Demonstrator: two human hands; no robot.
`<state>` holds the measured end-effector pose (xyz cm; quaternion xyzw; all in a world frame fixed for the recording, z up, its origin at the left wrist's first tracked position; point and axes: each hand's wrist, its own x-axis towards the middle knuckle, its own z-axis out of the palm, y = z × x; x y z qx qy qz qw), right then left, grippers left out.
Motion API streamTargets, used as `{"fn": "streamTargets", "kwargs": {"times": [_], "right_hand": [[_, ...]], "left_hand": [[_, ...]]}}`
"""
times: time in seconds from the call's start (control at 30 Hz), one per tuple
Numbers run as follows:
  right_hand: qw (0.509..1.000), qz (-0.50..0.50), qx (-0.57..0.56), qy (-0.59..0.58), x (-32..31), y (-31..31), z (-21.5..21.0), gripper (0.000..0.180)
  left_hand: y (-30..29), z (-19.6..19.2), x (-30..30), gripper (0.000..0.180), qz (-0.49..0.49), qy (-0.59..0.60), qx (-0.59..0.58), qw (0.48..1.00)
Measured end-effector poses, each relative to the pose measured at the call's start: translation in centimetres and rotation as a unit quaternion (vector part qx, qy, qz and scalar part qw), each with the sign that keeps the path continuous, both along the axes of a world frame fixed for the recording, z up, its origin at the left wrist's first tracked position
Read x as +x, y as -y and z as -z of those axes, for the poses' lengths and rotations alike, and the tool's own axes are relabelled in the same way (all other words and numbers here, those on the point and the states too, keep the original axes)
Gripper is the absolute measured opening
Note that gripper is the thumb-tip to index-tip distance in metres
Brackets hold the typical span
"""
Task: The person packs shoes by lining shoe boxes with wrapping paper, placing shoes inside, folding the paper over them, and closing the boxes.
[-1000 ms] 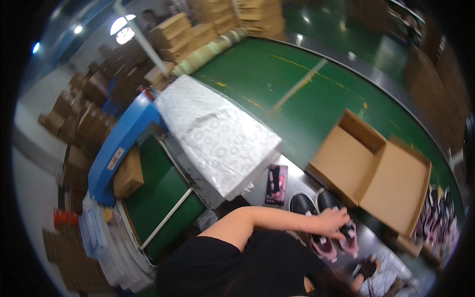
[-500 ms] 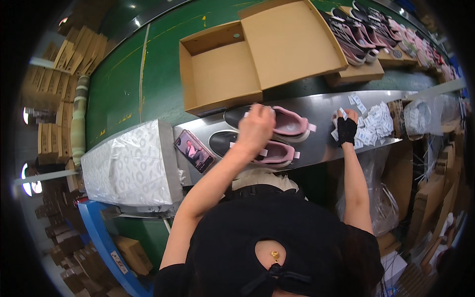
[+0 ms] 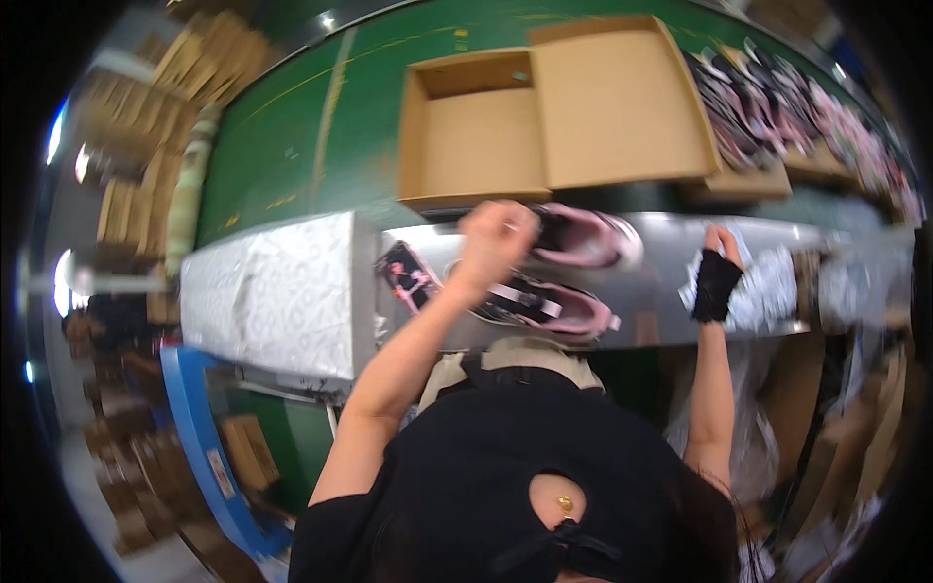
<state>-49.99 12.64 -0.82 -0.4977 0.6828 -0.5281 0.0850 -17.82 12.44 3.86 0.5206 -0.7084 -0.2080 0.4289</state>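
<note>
1. Head view: the left hand (image 3: 498,233) is seen at the toe end of the far shoe (image 3: 583,236), fingers curled over it; whether the grip is clamped on the shoe or only laid on it cannot be told.
2. The far shoe's long axis is laid left to right along the table (image 3: 651,291), heel toward the right, just below the open box (image 3: 476,136).
3. The near shoe (image 3: 544,303) is laid parallel, just beside it, toward the body.
4. The right hand (image 3: 717,277), in a fingerless black glove, is pressed on crumpled paper (image 3: 768,287), well apart from both shoes; its fingers are closed on the paper.
5. The left hand is the nearer to both shoes.
</note>
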Motion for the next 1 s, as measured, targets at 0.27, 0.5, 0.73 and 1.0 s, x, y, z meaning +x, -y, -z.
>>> {"fn": "streamTargets", "kwargs": {"times": [0.27, 0.5, 0.73, 1.0], "right_hand": [[0.943, -0.318, 0.029, -0.095, 14.2, 8.4, -7.4, 0.056], [0.674, -0.524, 0.297, -0.428, 23.0, 9.8, -2.8, 0.066], [0.642, -0.546, 0.249, -0.477, 24.6, 10.5, -2.6, 0.058], [0.634, -0.534, 0.232, -0.509, 23.6, 9.8, -2.7, 0.060]], "left_hand": [[-3.3, 1.8, 9.0, 0.018, -0.047, -0.002, -0.015, 0.999], [-10.3, 2.5, 29.6, 0.065, -0.477, 0.237, 0.304, 0.790], [-13.8, 4.6, 33.9, 0.048, -0.490, 0.257, 0.321, 0.768], [-15.1, 1.7, 37.6, 0.021, -0.519, 0.326, 0.039, 0.789]]}}
